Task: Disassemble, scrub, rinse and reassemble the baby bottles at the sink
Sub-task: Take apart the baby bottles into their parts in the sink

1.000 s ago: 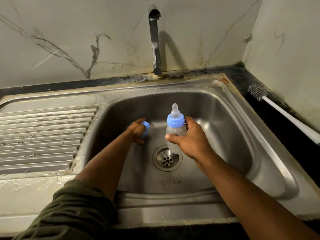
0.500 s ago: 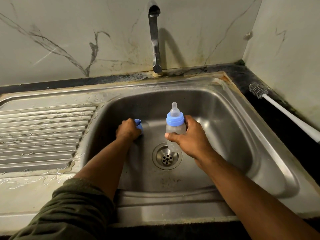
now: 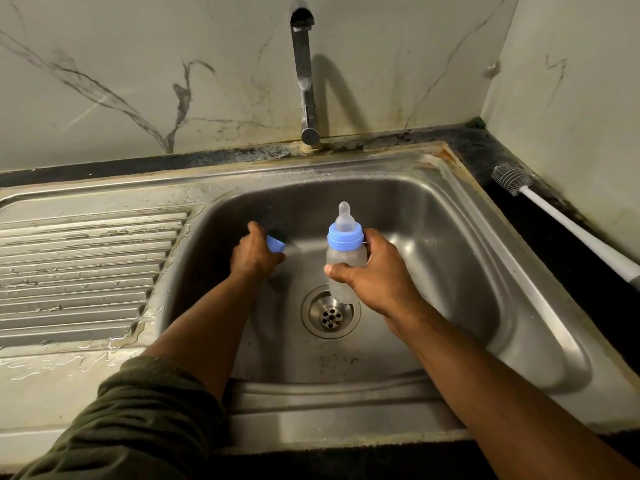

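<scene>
While the right hand (image 3: 374, 275) grips the bottle (image 3: 346, 258) upright, the left hand (image 3: 254, 254) holds a blue piece (image 3: 275, 244).

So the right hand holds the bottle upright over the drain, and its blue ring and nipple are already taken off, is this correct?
Not quite. In the head view the blue ring and nipple are still on the bottle. The right hand does hold it upright over the drain.

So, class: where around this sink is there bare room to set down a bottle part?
Free: the ribbed drainboard left of the basin, and the basin floor nearer than the drain. Crowded: mid-basin, where the left hand grips a blue piece and the right hand holds the bottle.
</scene>
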